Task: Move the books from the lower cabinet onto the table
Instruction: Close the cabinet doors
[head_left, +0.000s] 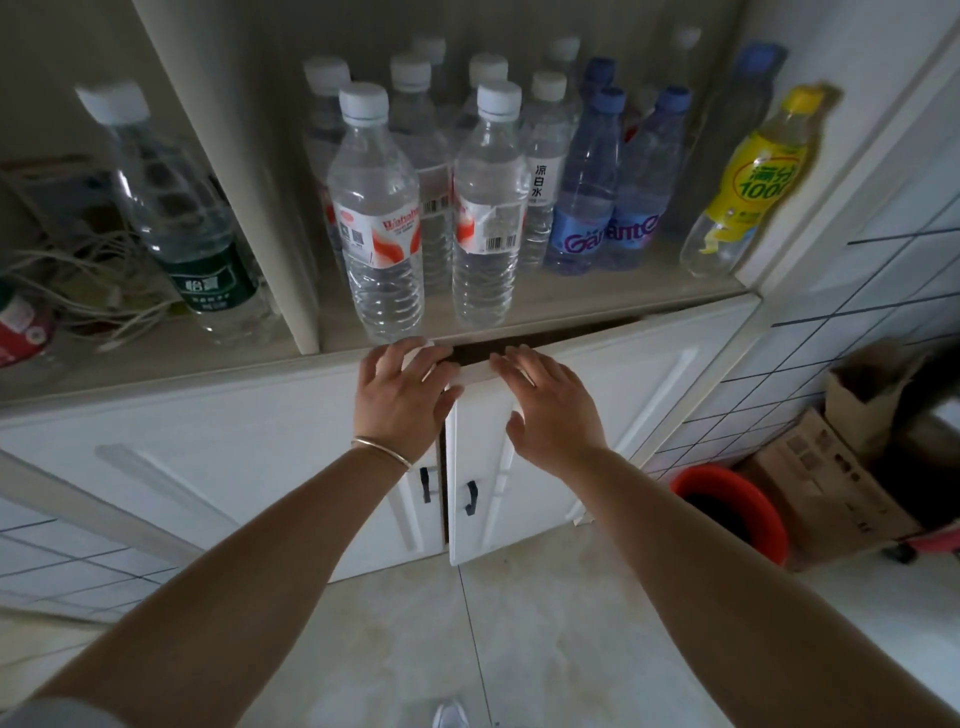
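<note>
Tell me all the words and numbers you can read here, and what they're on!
"Wahaha": red-and-white label of the front clear bottle, partly blurred.
"凉白水": white-labelled bottle behind it.
"Ganten": blue bottles, letters spread across two labels.
"100": yellow bottle; characters above it are blurred.
Green-labelled bottle: characters too blurred.
Cardboard box: print too small.

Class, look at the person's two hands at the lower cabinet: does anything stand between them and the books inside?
Yes. The two white doors do. The right door is only ajar under the right hand; the left door, by the left hand, looks shut. No books are visible.
</note>
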